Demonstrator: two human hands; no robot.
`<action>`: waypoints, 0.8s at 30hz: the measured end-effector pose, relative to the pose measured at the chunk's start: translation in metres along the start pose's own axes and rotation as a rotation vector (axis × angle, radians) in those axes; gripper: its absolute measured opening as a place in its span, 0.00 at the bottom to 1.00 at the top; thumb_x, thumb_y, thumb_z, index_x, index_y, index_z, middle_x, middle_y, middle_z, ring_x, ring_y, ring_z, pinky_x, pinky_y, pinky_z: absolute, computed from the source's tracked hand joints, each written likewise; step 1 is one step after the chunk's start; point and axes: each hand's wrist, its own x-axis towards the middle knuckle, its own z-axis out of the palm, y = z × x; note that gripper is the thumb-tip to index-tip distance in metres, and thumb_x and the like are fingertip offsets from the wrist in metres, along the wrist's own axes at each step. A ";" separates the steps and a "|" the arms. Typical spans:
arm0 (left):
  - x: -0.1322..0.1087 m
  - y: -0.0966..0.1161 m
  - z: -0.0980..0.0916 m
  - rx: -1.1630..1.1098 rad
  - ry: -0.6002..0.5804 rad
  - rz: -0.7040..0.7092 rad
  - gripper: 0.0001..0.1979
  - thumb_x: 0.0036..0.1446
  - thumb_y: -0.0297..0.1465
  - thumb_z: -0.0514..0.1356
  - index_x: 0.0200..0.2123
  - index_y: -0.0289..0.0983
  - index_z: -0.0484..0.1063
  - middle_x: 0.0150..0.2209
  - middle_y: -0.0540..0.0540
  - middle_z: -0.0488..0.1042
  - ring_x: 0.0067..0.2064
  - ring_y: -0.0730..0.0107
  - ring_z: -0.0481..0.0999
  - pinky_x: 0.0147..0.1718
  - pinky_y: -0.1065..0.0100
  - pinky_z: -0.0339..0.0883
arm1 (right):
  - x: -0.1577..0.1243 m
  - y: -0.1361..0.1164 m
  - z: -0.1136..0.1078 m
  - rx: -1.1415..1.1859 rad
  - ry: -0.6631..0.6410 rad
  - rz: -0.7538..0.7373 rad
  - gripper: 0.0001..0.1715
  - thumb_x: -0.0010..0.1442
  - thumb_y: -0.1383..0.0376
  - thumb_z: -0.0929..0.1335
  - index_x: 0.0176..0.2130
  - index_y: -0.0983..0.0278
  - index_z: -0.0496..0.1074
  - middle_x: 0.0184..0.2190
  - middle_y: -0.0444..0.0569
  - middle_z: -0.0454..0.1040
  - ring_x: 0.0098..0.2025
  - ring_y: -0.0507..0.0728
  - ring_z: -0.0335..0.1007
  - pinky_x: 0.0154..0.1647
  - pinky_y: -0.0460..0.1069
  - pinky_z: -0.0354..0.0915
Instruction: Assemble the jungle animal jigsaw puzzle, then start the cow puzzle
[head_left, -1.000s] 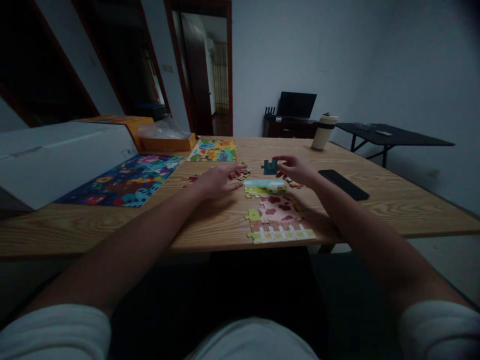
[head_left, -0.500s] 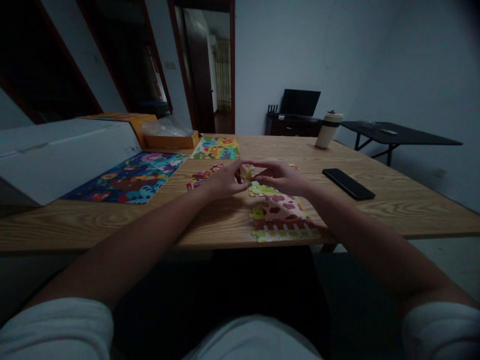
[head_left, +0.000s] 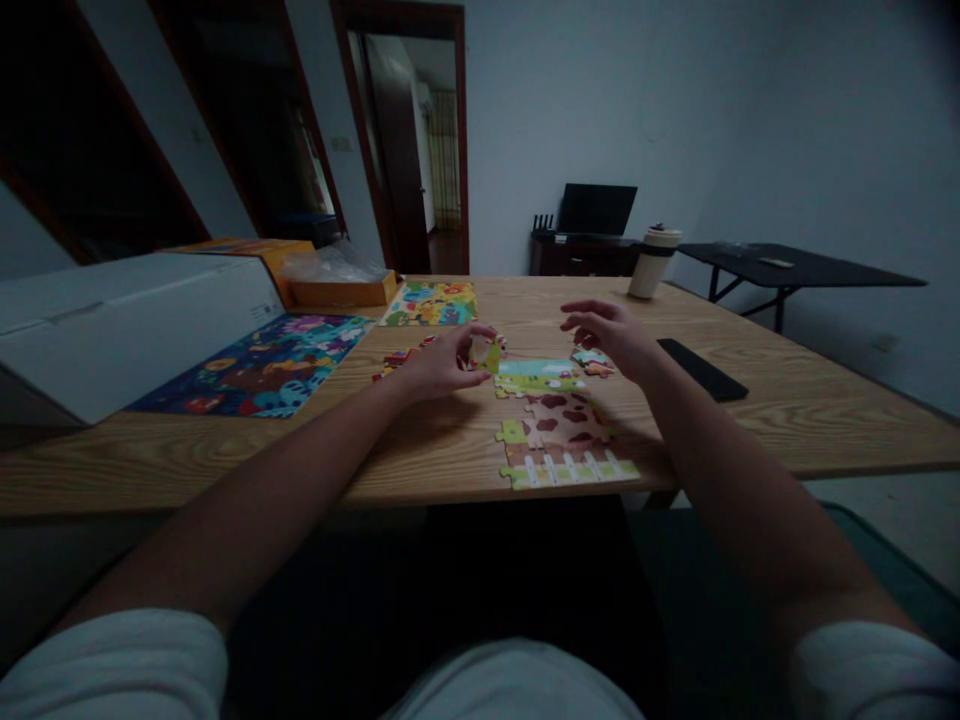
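Observation:
Between its thumb and fingers, my left hand (head_left: pixel 444 363) holds a yellow-green puzzle piece (head_left: pixel 486 355) just above the table. My right hand (head_left: pixel 609 332) is raised with its fingers apart and nothing in them, over a few loose puzzle pieces (head_left: pixel 594 363). Below and between the hands lies a partly joined puzzle (head_left: pixel 566 420) with a brown-spotted cow body, a white fence and a strip of green and blue. More loose pieces, red and yellow (head_left: pixel 397 358), lie behind my left hand and are partly hidden by it.
At the left stand a white box (head_left: pixel 142 320) and an orange tray (head_left: pixel 345 291) with clear plastic in it. A dark blue picture sheet (head_left: pixel 262 365) and a bright animal picture (head_left: pixel 435 303) lie flat nearby. To the right are a black phone (head_left: pixel 701 370) and a lidded cup (head_left: pixel 654 264).
My right hand has let go of the puzzle piece, moved right and spread its fingers. The piece stays in my left hand, which has shifted slightly left.

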 end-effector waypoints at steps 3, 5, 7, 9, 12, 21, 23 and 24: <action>0.000 0.000 -0.005 0.006 -0.003 -0.006 0.27 0.51 0.30 0.62 0.56 0.40 0.66 0.38 0.48 0.73 0.33 0.70 0.70 0.32 0.68 0.64 | 0.004 0.003 -0.012 0.001 0.105 0.007 0.21 0.58 0.56 0.68 0.49 0.63 0.73 0.41 0.53 0.78 0.30 0.51 0.70 0.31 0.47 0.67; 0.001 -0.001 -0.008 0.001 0.005 -0.021 0.28 0.51 0.28 0.61 0.57 0.39 0.66 0.41 0.46 0.75 0.34 0.69 0.72 0.33 0.68 0.65 | 0.004 0.003 -0.015 -0.010 0.125 0.003 0.21 0.58 0.56 0.67 0.49 0.63 0.73 0.41 0.53 0.77 0.30 0.51 0.70 0.31 0.47 0.67; 0.002 -0.003 -0.013 0.019 -0.027 -0.023 0.29 0.50 0.28 0.59 0.57 0.38 0.66 0.47 0.44 0.75 0.39 0.67 0.74 0.36 0.68 0.66 | 0.004 0.003 -0.014 -0.018 0.111 0.001 0.21 0.58 0.56 0.67 0.48 0.62 0.73 0.40 0.52 0.77 0.29 0.51 0.69 0.31 0.47 0.67; 0.002 -0.006 -0.020 0.087 -0.089 -0.014 0.27 0.51 0.28 0.56 0.56 0.40 0.68 0.53 0.44 0.74 0.43 0.66 0.75 0.39 0.68 0.66 | 0.003 0.004 -0.012 -0.014 0.096 0.000 0.21 0.57 0.56 0.68 0.48 0.63 0.73 0.38 0.52 0.77 0.29 0.51 0.69 0.31 0.47 0.67; 0.002 -0.011 -0.032 0.182 -0.184 -0.049 0.26 0.54 0.30 0.53 0.57 0.43 0.69 0.53 0.46 0.74 0.42 0.66 0.75 0.40 0.68 0.66 | 0.002 0.007 -0.007 -0.040 0.066 0.001 0.20 0.57 0.56 0.69 0.46 0.64 0.74 0.35 0.51 0.77 0.29 0.52 0.69 0.31 0.48 0.67; -0.004 -0.027 -0.063 0.051 -0.175 -0.249 0.29 0.51 0.37 0.61 0.56 0.38 0.64 0.30 0.49 0.72 0.28 0.68 0.70 0.26 0.69 0.62 | 0.004 0.019 -0.004 -0.325 0.005 -0.065 0.16 0.59 0.59 0.68 0.45 0.65 0.75 0.35 0.54 0.79 0.36 0.57 0.74 0.33 0.49 0.68; -0.004 -0.035 -0.075 0.100 -0.085 -0.272 0.25 0.51 0.38 0.60 0.53 0.38 0.67 0.31 0.47 0.72 0.29 0.68 0.70 0.26 0.68 0.62 | 0.005 0.019 -0.007 -0.385 0.032 -0.060 0.16 0.59 0.60 0.68 0.44 0.66 0.76 0.34 0.55 0.79 0.35 0.58 0.74 0.31 0.49 0.67; -0.004 -0.040 -0.080 0.146 -0.050 -0.292 0.24 0.52 0.37 0.59 0.52 0.38 0.69 0.31 0.47 0.72 0.29 0.68 0.70 0.27 0.68 0.62 | 0.006 0.018 -0.009 -0.415 0.047 -0.053 0.17 0.59 0.60 0.67 0.44 0.66 0.76 0.34 0.55 0.79 0.35 0.58 0.74 0.31 0.49 0.67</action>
